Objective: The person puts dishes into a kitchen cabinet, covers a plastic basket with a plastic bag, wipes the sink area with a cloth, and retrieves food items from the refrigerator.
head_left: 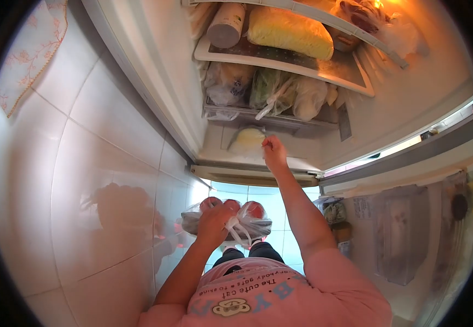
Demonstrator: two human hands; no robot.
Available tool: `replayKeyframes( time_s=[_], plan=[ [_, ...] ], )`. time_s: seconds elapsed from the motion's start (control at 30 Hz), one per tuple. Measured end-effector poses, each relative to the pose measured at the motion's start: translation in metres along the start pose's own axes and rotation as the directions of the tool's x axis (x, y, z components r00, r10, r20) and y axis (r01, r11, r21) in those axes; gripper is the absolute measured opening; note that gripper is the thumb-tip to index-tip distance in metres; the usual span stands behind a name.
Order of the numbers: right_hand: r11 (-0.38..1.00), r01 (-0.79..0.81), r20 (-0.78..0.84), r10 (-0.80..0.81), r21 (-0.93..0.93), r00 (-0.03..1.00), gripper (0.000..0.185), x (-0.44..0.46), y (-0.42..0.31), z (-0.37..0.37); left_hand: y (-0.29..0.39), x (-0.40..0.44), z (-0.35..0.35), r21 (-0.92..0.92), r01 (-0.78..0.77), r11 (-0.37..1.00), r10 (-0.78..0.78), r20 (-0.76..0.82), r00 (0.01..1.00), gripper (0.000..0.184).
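Note:
My left hand (213,222) is wrapped over a knotted clear plastic bag (240,229), held low in front of my body. Red round fruits (255,210) show through the plastic, above something dark; their exact kind is unclear. My right hand (274,155) reaches to the bottom of the open fridge. Its fingers are closed at the edge of a clear bag (247,140) with something pale yellow inside, lying on the fridge floor.
Bagged vegetables (280,92) fill the drawer above my right hand. A yellow package (291,31) and a white cylindrical container (227,26) lie on the shelf (313,71). The open fridge door (400,234) stands right; a tiled wall (105,180) borders the left.

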State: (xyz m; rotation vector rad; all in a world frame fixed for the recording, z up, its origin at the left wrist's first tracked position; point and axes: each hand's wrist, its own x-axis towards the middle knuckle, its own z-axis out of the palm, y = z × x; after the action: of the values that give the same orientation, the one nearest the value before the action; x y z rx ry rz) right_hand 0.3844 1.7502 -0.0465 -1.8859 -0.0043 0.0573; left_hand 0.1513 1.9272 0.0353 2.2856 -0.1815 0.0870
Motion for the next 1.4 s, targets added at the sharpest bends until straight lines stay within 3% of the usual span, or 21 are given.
replayKeyframes(
  time_s=[0.13,0.17,0.23,0.33,0.47,0.53,0.7,0.8,0.83,0.9,1.0,1.03,1.07,1.17,1.23,1.33,1.4],
  plan=[
    [0.95,0.292,0.027,-0.291,-0.107,0.956,0.009,0.008,-0.045,0.0,0.006,0.006,-0.002,-0.047,-0.04,0.998,0.038,-0.031,0.999,0.025],
    [0.95,0.295,0.025,-0.294,-0.106,0.956,0.009,0.008,-0.058,-0.001,0.007,0.007,0.0,-0.045,-0.042,0.998,0.041,-0.032,0.999,0.025],
    [0.932,0.337,0.031,-0.336,-0.134,0.941,0.008,0.006,-0.083,-0.006,0.01,0.011,0.001,-0.079,-0.07,0.994,0.055,-0.186,0.981,0.021],
    [0.977,0.204,0.046,-0.202,-0.064,0.978,0.009,0.009,-0.089,-0.01,0.015,0.025,-0.001,-0.139,-0.047,0.989,0.022,-0.172,0.985,0.024],
    [0.976,0.202,0.049,-0.207,0.087,0.977,0.009,0.002,-0.09,-0.012,0.023,0.035,-0.006,-0.087,-0.015,0.996,0.002,-0.149,0.989,0.015],
    [0.987,0.124,0.139,-0.138,0.106,0.981,0.009,-0.013,-0.107,-0.019,0.018,0.04,-0.004,-0.057,-0.02,0.998,0.011,-0.151,0.989,0.012],
    [0.956,0.281,0.236,-0.293,0.084,0.926,0.012,-0.061,-0.137,-0.025,0.018,0.053,0.001,0.055,-0.06,0.997,0.068,-0.157,0.985,0.014],
    [0.91,0.406,0.294,-0.413,0.087,0.862,0.013,-0.095,-0.147,-0.017,0.021,0.058,0.002,0.068,-0.089,0.994,0.097,-0.111,0.989,0.027],
    [0.906,0.414,0.29,-0.421,0.089,0.859,0.013,-0.103,-0.154,-0.016,0.017,0.061,0.008,-0.083,-0.088,0.993,0.082,-0.072,0.994,0.038],
    [0.899,0.417,0.447,-0.431,0.136,0.784,0.013,-0.118,-0.165,-0.015,0.016,0.061,0.012,-0.223,-0.071,0.972,0.063,-0.043,0.997,0.07],
    [0.886,0.416,0.46,-0.463,0.206,0.758,0.014,-0.126,-0.166,-0.014,0.002,0.053,0.02,-0.118,-0.136,0.984,0.133,-0.036,0.99,0.075],
    [0.885,0.453,0.516,-0.439,0.107,0.736,0.011,-0.129,-0.173,-0.018,0.0,0.047,0.023,-0.143,-0.079,0.987,0.085,0.035,0.996,0.063],
    [0.884,0.455,0.513,-0.441,0.108,0.736,0.011,-0.128,-0.173,-0.018,-0.004,0.045,0.027,-0.141,-0.082,0.987,0.088,0.035,0.996,0.063],
    [0.811,0.581,0.54,-0.524,0.077,0.659,0.014,-0.125,-0.172,-0.018,0.005,0.05,0.026,-0.132,-0.029,0.991,0.023,-0.045,0.999,0.048],
    [0.802,0.597,0.571,-0.496,0.013,0.654,0.018,-0.125,-0.176,-0.019,0.031,0.061,0.011,-0.426,0.043,0.904,-0.132,-0.181,0.975,0.03],
    [0.835,0.547,0.548,-0.429,-0.063,0.718,0.022,-0.131,-0.194,-0.032,0.041,0.071,0.004,-0.333,-0.025,0.942,-0.071,-0.274,0.959,0.024],
    [0.782,0.613,0.446,-0.512,-0.112,0.735,0.026,-0.139,-0.2,-0.045,0.037,0.076,0.006,-0.311,-0.088,0.946,-0.001,-0.276,0.961,0.021]
  ],
)
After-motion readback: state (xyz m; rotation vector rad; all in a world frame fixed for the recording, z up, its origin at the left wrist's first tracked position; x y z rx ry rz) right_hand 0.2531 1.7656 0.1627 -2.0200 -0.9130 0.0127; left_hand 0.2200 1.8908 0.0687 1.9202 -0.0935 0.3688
